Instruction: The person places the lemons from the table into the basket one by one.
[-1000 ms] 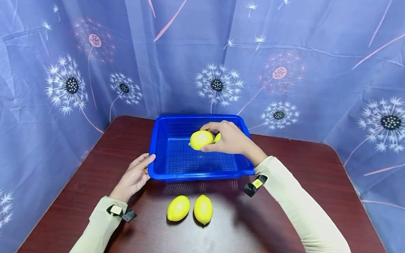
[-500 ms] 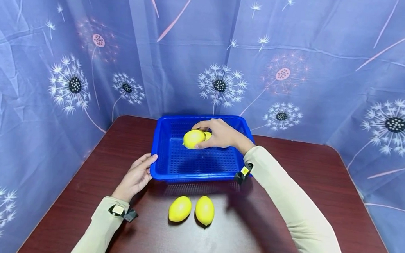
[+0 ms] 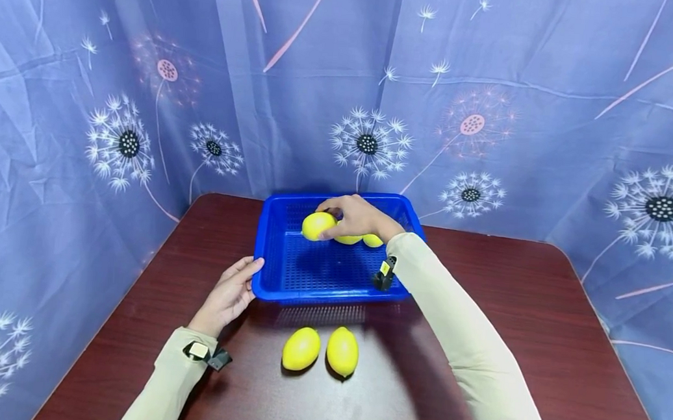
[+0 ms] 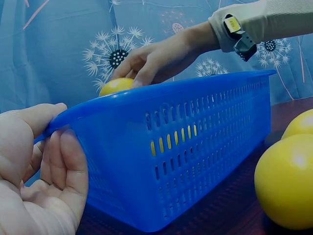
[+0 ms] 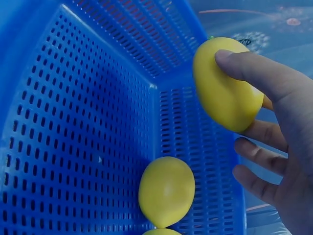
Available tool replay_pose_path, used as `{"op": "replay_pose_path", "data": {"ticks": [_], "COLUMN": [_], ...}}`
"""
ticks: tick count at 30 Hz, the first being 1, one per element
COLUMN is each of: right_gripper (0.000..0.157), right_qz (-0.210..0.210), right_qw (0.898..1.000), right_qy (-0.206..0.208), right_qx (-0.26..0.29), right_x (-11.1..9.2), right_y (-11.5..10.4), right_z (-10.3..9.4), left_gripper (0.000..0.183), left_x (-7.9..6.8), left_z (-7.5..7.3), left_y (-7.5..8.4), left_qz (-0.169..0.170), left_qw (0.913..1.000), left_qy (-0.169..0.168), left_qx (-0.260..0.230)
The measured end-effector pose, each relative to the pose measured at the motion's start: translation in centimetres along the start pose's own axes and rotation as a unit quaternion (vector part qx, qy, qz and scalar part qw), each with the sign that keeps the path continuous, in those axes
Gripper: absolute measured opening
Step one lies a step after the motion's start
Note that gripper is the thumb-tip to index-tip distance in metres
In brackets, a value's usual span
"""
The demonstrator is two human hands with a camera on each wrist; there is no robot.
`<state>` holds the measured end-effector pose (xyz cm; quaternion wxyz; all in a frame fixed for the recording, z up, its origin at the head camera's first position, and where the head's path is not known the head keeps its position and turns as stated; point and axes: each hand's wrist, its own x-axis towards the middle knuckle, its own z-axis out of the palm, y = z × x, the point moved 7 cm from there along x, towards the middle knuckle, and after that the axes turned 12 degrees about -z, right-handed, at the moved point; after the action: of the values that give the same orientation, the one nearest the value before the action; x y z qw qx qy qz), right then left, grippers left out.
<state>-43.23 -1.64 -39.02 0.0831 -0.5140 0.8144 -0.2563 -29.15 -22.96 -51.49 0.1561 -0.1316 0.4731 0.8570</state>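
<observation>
My right hand [image 3: 355, 216] holds a yellow lemon [image 3: 318, 226] between thumb and fingers, inside the outline of a blue plastic basket [image 3: 330, 295] in the head view. Seen from the right wrist, that lemon [image 5: 220, 90] is up near the rim, clear of the slotted floor. Below it another lemon [image 5: 166, 192] lies in the basket, and the edge of one more shows at the bottom of that view. With thumb on top and fingers curled beneath, my left hand [image 3: 226, 296] grips the basket's rim at its near left corner.
Two lemons, one on the left [image 3: 301, 349] and one on the right [image 3: 342, 351], lie side by side on the dark red wooden table [image 3: 513, 287], in front of the basket. A blue dandelion-print curtain [image 3: 297, 103] hangs behind and at both sides.
My right hand has carried its lemon leftward over the basket, bringing two lemons behind it into clearer view. The left hand keeps its grip on the rim.
</observation>
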Motion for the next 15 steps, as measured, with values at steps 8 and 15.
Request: {"op": "replay_pose_path", "data": {"ticks": [8, 15], "right_gripper": [0.060, 0.060], "right_qz": [0.042, 0.063], "right_qw": [0.999, 0.998], "right_qy": [-0.007, -0.016], "right_qx": [0.000, -0.008], "right_x": [1.4, 2.2], "right_y": [1.7, 2.8], "right_z": [0.9, 1.8], "left_gripper": [0.015, 0.012], "left_x": [0.1, 0.1], "left_z": [0.0, 0.0], "left_y": [0.1, -0.1], "left_qz": [0.002, 0.000], "left_qw": [1.0000, 1.0000], "left_qy": [0.002, 0.003], "left_qx": [-0.005, -0.003]}}
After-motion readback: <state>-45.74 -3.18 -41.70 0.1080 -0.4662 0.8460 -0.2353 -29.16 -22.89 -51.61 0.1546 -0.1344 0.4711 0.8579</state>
